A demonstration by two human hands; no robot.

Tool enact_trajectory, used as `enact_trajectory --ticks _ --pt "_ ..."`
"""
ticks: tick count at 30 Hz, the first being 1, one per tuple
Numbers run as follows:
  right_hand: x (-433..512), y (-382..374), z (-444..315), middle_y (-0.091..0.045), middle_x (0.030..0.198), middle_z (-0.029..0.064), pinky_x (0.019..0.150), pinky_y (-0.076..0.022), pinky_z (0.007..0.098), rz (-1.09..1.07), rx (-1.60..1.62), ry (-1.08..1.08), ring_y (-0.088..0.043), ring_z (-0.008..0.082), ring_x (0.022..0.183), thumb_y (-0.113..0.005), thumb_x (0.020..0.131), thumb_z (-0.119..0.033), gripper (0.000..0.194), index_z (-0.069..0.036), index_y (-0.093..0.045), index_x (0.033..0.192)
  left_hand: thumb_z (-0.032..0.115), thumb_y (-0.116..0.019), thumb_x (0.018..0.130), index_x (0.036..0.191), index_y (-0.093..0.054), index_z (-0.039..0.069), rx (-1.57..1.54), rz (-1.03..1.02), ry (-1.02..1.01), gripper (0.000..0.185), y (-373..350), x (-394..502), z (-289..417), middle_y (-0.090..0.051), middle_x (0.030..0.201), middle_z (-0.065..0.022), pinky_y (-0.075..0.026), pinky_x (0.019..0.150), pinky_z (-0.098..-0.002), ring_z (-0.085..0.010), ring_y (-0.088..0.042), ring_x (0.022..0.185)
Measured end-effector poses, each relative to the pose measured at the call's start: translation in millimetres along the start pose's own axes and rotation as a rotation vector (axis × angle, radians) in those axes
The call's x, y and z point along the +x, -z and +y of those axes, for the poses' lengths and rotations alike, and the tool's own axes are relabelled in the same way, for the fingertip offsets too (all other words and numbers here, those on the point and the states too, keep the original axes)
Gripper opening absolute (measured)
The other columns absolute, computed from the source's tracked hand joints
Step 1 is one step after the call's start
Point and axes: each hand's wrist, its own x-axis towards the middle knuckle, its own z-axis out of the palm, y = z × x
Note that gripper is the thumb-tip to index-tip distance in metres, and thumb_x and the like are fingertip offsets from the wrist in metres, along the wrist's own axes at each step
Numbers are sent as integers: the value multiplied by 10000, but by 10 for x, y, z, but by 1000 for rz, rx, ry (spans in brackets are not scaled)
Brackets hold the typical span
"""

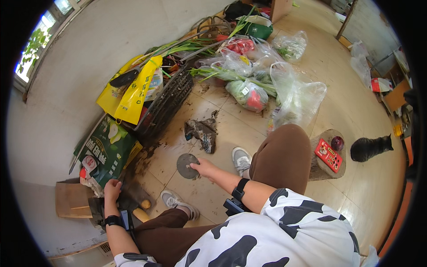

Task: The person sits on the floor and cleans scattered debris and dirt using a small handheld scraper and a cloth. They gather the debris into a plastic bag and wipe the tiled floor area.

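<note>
My right hand (204, 168) pinches the edge of a dark grey round disc (186, 166) and holds it over the tiled floor. My left hand (112, 190) is beside the lower edge of a dark green printed bag (108, 150); its fingers are curled, and whether they grip the bag cannot be told. A dirty patterned cloth (204, 131) lies crumpled on the floor beyond the disc. Behind it stands a black plastic crate (166, 96), loaded with yellow bags (140, 95), green onions (186, 48) and other items.
Clear plastic bags of vegetables (248, 95) lie on the floor ahead. At the right, a wooden stump (328, 175) bears a red phone-like object (328, 155) and a dark red onion (337, 143), with a tabby cat (368, 148) beside it. A cardboard box (71, 200) stands left. Dirt litters the tiles.
</note>
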Motion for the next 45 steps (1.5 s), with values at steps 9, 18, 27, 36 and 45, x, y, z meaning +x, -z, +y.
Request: enact_trajectory --ticks 9,18,27,36,45 --pt "-42 26 -20 -665 902 111 656 -483 337 9 -2 38 -613 210 755 -589 888 -263 328 -3 -589 1088 189 -663 812 949 -632 -17 25 -83 28 249 -9 -34 270 -670 785 -101 -499 558 -312 -174 -627 580" --pt "-330 44 -418 -643 1102 102 856 -454 333 -14 64 -144 -584 176 997 -563 927 -203 326 2 -564 1180 298 -675 785 892 -668 30 222 -110 6 288 -76 -50 297 -665 817 -152 -501 686 -388 -287 -633 760" --pt "-86 70 -82 -660 884 132 615 -496 341 29 -171 50 -615 202 701 -614 875 -305 387 7 -579 1102 233 -664 827 969 -635 5 -17 -202 22 270 -66 148 178 -653 759 -95 -504 557 -313 -155 -618 567" --pt "-41 35 -18 -609 766 117 468 -425 350 38 -11 100 -543 205 539 -584 884 -287 313 -13 -592 1035 202 -616 852 1002 -606 15 -20 -191 220 240 12 139 90 -645 780 -61 -433 437 -262 -133 -586 547" --pt "-73 59 -29 -622 752 110 478 -449 353 37 -47 112 -553 203 536 -585 879 -266 291 -20 -606 1032 176 -648 820 1028 -597 -27 -24 -268 -82 295 -181 -6 622 -658 817 -97 -486 533 -293 -161 -615 590"
